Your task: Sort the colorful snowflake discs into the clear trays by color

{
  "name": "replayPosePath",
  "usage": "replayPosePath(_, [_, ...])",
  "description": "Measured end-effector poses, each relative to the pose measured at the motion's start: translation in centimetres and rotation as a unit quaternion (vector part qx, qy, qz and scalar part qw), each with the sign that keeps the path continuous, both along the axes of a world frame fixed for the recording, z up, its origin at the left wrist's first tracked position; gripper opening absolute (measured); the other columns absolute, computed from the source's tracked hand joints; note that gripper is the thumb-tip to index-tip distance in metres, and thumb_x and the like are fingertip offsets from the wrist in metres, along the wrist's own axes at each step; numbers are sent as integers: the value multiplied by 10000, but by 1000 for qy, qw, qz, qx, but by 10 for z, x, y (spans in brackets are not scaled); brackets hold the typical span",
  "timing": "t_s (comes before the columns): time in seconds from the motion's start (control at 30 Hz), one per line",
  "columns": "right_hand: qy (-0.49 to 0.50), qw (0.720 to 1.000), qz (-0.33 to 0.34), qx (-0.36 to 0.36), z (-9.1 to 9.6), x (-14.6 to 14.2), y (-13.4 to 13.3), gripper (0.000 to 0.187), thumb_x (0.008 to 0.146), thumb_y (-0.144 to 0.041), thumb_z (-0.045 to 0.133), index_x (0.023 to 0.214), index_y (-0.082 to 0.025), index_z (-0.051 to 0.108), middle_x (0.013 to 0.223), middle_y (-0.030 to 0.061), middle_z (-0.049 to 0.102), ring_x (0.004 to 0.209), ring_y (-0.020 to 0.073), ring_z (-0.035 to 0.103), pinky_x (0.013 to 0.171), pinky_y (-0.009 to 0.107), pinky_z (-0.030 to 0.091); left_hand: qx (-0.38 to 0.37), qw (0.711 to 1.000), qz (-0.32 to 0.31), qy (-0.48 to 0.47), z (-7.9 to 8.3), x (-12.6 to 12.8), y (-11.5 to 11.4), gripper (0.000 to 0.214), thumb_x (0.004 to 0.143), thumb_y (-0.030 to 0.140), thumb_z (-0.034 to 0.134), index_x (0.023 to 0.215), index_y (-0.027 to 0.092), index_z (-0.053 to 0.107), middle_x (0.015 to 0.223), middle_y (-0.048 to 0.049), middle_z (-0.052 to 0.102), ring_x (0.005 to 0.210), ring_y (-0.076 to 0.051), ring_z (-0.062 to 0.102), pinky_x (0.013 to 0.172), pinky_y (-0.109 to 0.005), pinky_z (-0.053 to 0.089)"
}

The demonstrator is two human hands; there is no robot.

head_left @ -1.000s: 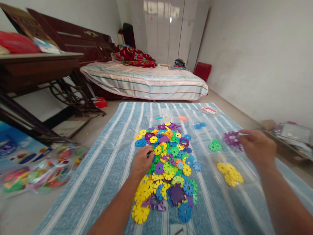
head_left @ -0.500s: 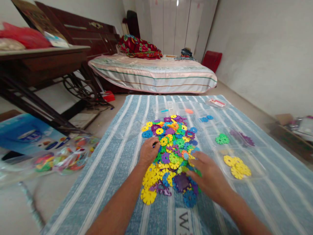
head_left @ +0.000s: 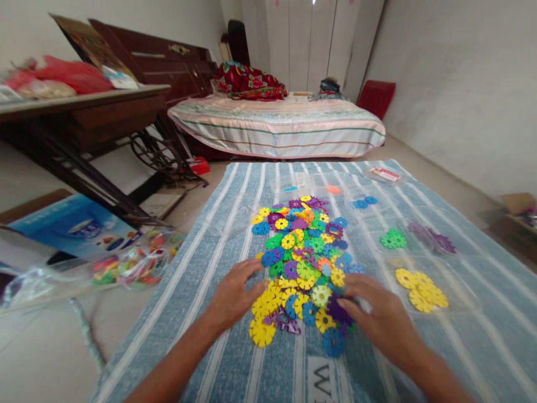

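A heap of plastic snowflake discs (head_left: 298, 270) in yellow, blue, green, purple and orange lies on the striped cloth. At its left edge is my left hand (head_left: 237, 294), fingers and thumb apart and holding nothing, beside blue and yellow discs. My right hand (head_left: 373, 308), slightly blurred, pinches a dark purple toothed disc (head_left: 339, 312) at the heap's right side. A light green disc (head_left: 321, 296) and a blue disc (head_left: 334, 341) lie close to it. Lower down in the heap sits a purple openwork piece (head_left: 285, 321).
Clear boxes at the right hold yellow discs (head_left: 422, 290), green discs (head_left: 393, 239) and blue discs (head_left: 364, 202). Purple pieces (head_left: 434, 238) are beside the green ones. A red-labelled box (head_left: 385, 174) stands at the far right corner. Beyond the cloth is a bed (head_left: 277, 131).
My left hand has drawn back left, its fingers opening beside a blue disc. My right hand has shifted the dark purple disc rightward, baring light green and yellow discs. The view has swung slightly left.
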State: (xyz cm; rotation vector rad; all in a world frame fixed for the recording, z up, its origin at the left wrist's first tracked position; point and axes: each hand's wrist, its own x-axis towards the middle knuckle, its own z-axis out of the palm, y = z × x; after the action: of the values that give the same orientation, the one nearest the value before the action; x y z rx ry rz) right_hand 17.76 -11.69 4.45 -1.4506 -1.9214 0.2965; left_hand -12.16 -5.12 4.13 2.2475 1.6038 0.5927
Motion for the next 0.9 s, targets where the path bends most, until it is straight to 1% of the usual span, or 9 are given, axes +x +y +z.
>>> replayPosePath(0.1, [-34,990,-119,72,18,53,13,238,799,-458,540,773,-244,639,894,40,674,862,207,628,796,360,486,31,997,-27,72,-5,-16,-32,475,697,492,605,1101,241,613,1192,-72,623,1102,-261,571,950,-388,469])
replayPosePath(0.2, [-123,945,-269,139,38,115,34,366,806,-534,462,752,-220,642,792,68,670,761,229,628,701,361,467,96,986,-81,107,-18,-26,-54,680,651,537,639,1272,310,481,1242,-60,590,1091,-281,581,912,-396,501])
replayPosePath(0.33, [-245,875,-403,110,51,182,61,455,838,-510,400,753,-162,682,748,147,653,688,247,602,544,328,362,171,971,-108,129,-38,-25,-64,820,687,507,615,1404,344,254,1315,-51,526,1118,-287,564,892,-396,518])
replayPosePath(0.43, [-260,863,-427,71,45,203,72,488,822,-530,416,805,-139,709,727,152,653,608,223,580,499,310,305,180,973,-89,109,-45,-20,-63,713,743,444,573,1387,335,287,1278,-40,564,1093,-266,584,888,-372,524])
replayPosePath(0.5, [-234,871,-425,82,37,198,71,496,813,-553,415,805,-154,710,721,129,661,593,218,579,507,308,328,170,979,-74,85,-44,-15,-61,625,759,422,561,1344,331,358,1234,-33,598,1075,-253,595,896,-358,521])
replayPosePath(0.57, [-190,894,-391,108,29,177,63,476,814,-553,413,772,-176,701,728,101,674,621,218,598,542,316,385,162,983,-63,62,-40,-9,-59,551,764,410,566,1288,315,423,1182,-37,629,1044,-244,613,888,-346,526])
replayPosePath(0.73, [-62,973,-189,115,15,81,24,280,836,-428,480,764,-228,662,758,33,692,702,179,639,668,304,490,123,992,2,-2,-28,18,-52,428,769,387,565,1172,251,519,1110,-54,656,974,-227,641,820,-319,554])
replayPosePath(0.83, [-6,994,-74,75,0,25,1,170,848,-312,502,807,-232,646,780,24,682,741,159,637,699,283,512,53,997,43,-47,-19,40,-45,416,767,359,557,1162,229,525,1146,-60,630,963,-217,638,757,-307,567])
replayPosePath(0.9, [12,998,-38,49,-13,0,-8,155,852,-258,487,836,-235,639,811,28,678,773,158,635,718,288,525,19,995,55,-81,-12,54,-36,425,761,354,562,1164,225,524,1151,-61,621,944,-211,638,726,-307,567])
